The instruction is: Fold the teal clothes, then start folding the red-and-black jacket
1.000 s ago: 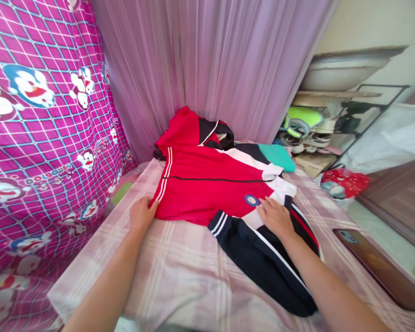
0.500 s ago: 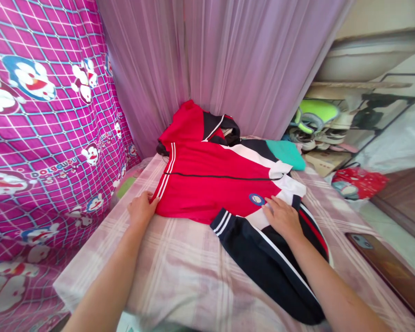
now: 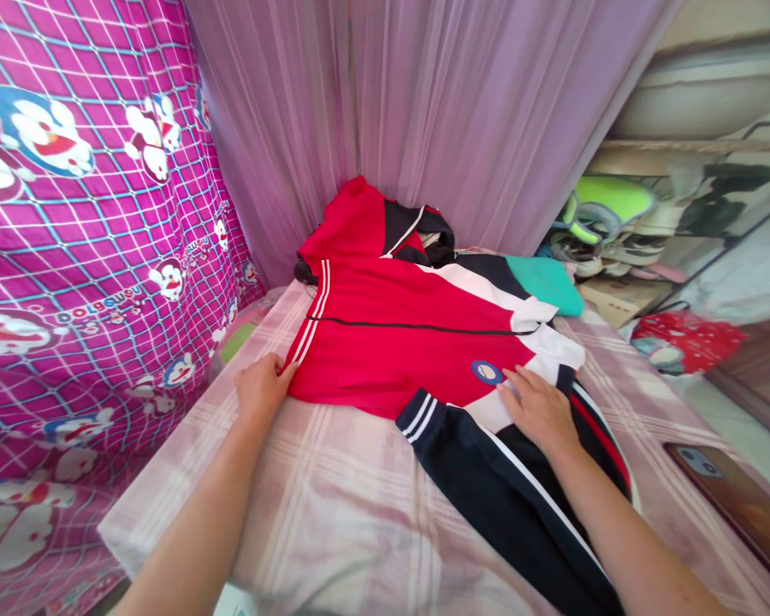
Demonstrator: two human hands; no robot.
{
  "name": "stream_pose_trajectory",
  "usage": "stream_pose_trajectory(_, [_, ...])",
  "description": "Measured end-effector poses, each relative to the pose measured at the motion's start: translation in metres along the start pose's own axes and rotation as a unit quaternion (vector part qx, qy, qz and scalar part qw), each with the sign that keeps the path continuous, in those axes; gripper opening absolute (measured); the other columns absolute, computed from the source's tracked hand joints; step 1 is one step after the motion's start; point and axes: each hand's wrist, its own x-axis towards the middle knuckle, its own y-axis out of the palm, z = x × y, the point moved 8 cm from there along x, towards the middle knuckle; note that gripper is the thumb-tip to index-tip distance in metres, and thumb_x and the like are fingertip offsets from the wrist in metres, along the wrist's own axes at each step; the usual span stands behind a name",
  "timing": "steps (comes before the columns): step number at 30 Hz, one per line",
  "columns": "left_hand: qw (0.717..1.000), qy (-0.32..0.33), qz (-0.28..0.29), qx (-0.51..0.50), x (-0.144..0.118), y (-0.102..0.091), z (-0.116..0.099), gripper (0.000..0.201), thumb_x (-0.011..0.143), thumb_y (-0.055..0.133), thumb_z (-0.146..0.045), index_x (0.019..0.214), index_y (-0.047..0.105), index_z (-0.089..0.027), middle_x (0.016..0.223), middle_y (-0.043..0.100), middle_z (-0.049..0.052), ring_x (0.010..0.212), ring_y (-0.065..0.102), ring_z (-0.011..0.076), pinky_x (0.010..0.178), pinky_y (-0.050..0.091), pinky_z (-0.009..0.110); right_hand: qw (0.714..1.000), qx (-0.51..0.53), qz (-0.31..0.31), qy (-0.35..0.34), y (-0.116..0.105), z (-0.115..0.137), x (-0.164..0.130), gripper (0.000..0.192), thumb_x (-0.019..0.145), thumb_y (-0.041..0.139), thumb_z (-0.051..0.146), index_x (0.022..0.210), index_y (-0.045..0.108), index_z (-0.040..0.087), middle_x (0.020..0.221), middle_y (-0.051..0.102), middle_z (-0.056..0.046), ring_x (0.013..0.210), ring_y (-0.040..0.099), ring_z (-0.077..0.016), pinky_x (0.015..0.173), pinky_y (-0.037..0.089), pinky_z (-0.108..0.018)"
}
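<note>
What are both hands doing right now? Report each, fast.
Left hand: fingers curled on the red jacket hem; a full grip cannot be told.
Right hand: open, flat on the jacket near its navy sleeve.

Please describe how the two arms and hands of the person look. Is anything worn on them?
Both forearms are bare up to the picture's lower edge: no sleeves show. The left hand and the right hand wear no gloves, and no watch, bracelet or ring shows. The fingers are bare too.

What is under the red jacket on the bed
The red jacket lies on a pink checked sheet. Dark clothing and a teal cloth poke out behind it. Whatever lies beneath its middle is covered. Both hands, left and right, rest on it.
</note>
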Motion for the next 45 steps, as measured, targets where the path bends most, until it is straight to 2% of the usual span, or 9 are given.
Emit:
stream_pose_trajectory(6, [0.998,-0.039,0.038,-0.021,0.004,0.009,0.011,0.037,0.090,0.051,-0.056,0.098,0.062,-0.022,0.095,0.076,0.009,0.099,0.070,0.0310,0.085,0.046,0.039,1.000,0.015,-0.008,-0.003,0.001,-0.002,-0.001,0.048,0.100,0.033,0.039,0.129,0.065,0.018,0.139,0.062,-0.014,0.131,0.054,-0.0258,0.106,0.044,-0.042])
stream_pose_trajectory(11, [0.999,-0.021,0.027,-0.006,0.002,0.009,0.008,0.041,0.092,0.047,-0.056,0.103,0.066,-0.021,0.100,0.077,0.011,0.102,0.069,0.0327,0.087,0.046,0.041,1.000,0.019,-0.013,-0.008,0.003,-0.004,0.001,0.046,0.100,0.034,0.039,0.127,0.067,0.020,0.138,0.063,-0.012,0.129,0.056,-0.0247,0.105,0.045,-0.041])
stream_pose_trajectory(18, [1.000,0.009,0.003,0.027,-0.002,0.005,0.004,0.046,0.099,0.031,-0.038,0.111,0.070,-0.019,0.108,0.076,0.014,0.104,0.069,0.0322,0.087,0.047,0.042,0.998,0.041,-0.048,-0.023,0.003,-0.005,0.000,0.044,0.099,0.037,0.038,0.122,0.069,0.019,0.133,0.066,-0.014,0.125,0.059,-0.0263,0.104,0.046,-0.043])
stream_pose_trajectory(30, [0.999,-0.006,0.039,-0.026,0.006,0.009,0.009,0.039,0.090,0.048,-0.053,0.091,0.071,-0.022,0.092,0.078,0.006,0.093,0.071,0.0292,0.078,0.047,0.037,0.998,0.052,-0.035,-0.025,0.009,-0.012,0.000,0.047,0.099,0.034,0.042,0.123,0.068,0.021,0.135,0.065,-0.013,0.127,0.058,-0.0253,0.106,0.045,-0.043])
stream_pose_trajectory(34, [1.000,0.007,0.011,-0.015,0.004,0.007,0.009,0.036,0.090,0.049,-0.052,0.088,0.069,-0.022,0.088,0.077,0.008,0.090,0.071,0.0300,0.078,0.048,0.039,0.997,0.058,-0.034,-0.025,0.012,-0.014,0.001,0.047,0.098,0.036,0.043,0.123,0.069,0.021,0.134,0.065,-0.013,0.127,0.058,-0.0262,0.107,0.045,-0.044])
stream_pose_trajectory(37, [0.993,0.066,-0.091,-0.014,-0.001,-0.004,-0.004,0.031,0.091,0.049,-0.043,0.097,0.070,-0.020,0.100,0.076,0.012,0.099,0.068,0.0323,0.085,0.049,0.045,0.997,0.063,-0.036,-0.024,0.011,-0.014,0.000,0.046,0.097,0.037,0.042,0.122,0.069,0.021,0.135,0.065,-0.013,0.127,0.058,-0.0270,0.107,0.046,-0.045])
stream_pose_trajectory(39, [0.977,0.148,-0.148,-0.045,-0.007,-0.007,-0.023,0.033,0.094,0.045,-0.038,0.104,0.071,-0.019,0.108,0.075,0.013,0.105,0.067,0.0310,0.093,0.048,0.048,0.997,0.064,-0.036,-0.026,0.010,-0.013,0.000,0.047,0.098,0.036,0.042,0.123,0.069,0.019,0.134,0.065,-0.014,0.127,0.058,-0.0278,0.107,0.046,-0.046])
stream_pose_trajectory(42, [0.943,0.287,-0.125,-0.109,-0.016,0.006,-0.057,0.042,0.099,0.039,-0.039,0.121,0.068,-0.020,0.125,0.071,0.011,0.118,0.063,0.0259,0.105,0.045,0.045,0.996,0.068,-0.042,-0.030,0.007,-0.012,0.000,0.047,0.098,0.036,0.042,0.122,0.069,0.019,0.133,0.065,-0.015,0.126,0.059,-0.0277,0.106,0.047,-0.046])
stream_pose_trajectory(45, [0.936,0.338,-0.056,-0.087,-0.021,0.030,-0.076,0.049,0.099,0.039,-0.047,0.133,0.063,-0.022,0.142,0.061,0.010,0.136,0.050,0.0289,0.114,0.038,0.051,0.995,0.078,-0.051,-0.030,0.005,-0.012,-0.001,0.044,0.098,0.038,0.040,0.122,0.069,0.020,0.132,0.066,-0.014,0.125,0.060,-0.0275,0.105,0.047,-0.047])
